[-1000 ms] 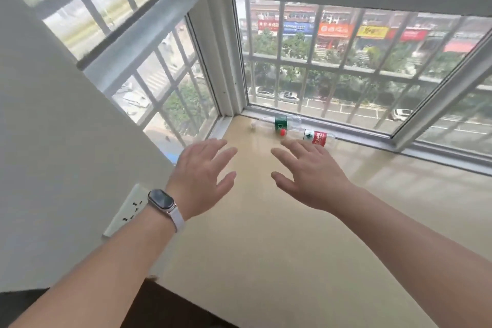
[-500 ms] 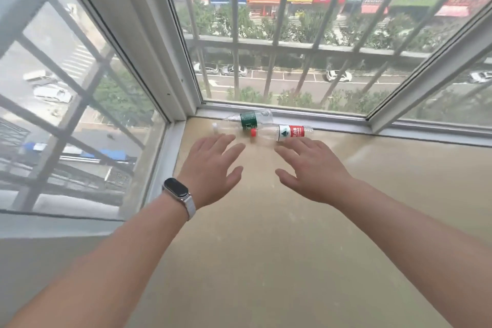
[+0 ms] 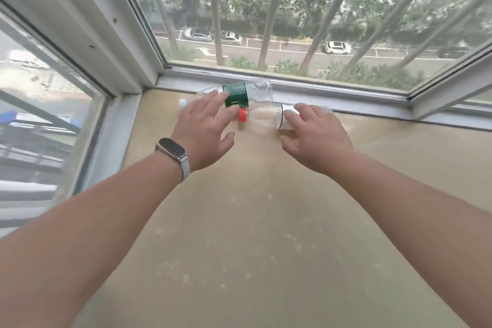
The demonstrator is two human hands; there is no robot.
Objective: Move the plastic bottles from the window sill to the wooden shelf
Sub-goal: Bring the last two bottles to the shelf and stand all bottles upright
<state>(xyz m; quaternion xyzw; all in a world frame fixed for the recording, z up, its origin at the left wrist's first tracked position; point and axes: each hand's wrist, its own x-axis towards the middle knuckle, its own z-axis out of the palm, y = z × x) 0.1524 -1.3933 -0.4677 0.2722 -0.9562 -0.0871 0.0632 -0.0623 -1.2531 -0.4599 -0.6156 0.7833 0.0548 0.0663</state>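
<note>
Two clear plastic bottles lie on their sides on the beige window sill point(image 3: 253, 221), close to the window frame. The green-labelled bottle point(image 3: 239, 92) lies farther back, its white cap pointing left. The red-capped bottle point(image 3: 262, 117) lies in front of it, with a white and red label. My left hand point(image 3: 203, 133) hovers open, its fingertips over the green-labelled bottle's neck and label edge. My right hand point(image 3: 316, 138) is open with its fingers spread over the label end of the red-capped bottle. Neither hand is closed around a bottle. The wooden shelf is out of view.
White window frames point(image 3: 292, 88) and glass bound the sill at the back and left, meeting at a corner post point(image 3: 111, 42). Outside bars, trees and a street with cars show through the glass. A dark band watch point(image 3: 171, 149) sits on my left wrist.
Both hands have reached forward to the bottles, from short of them to over them. The view has moved closer to the window corner and tilted down.
</note>
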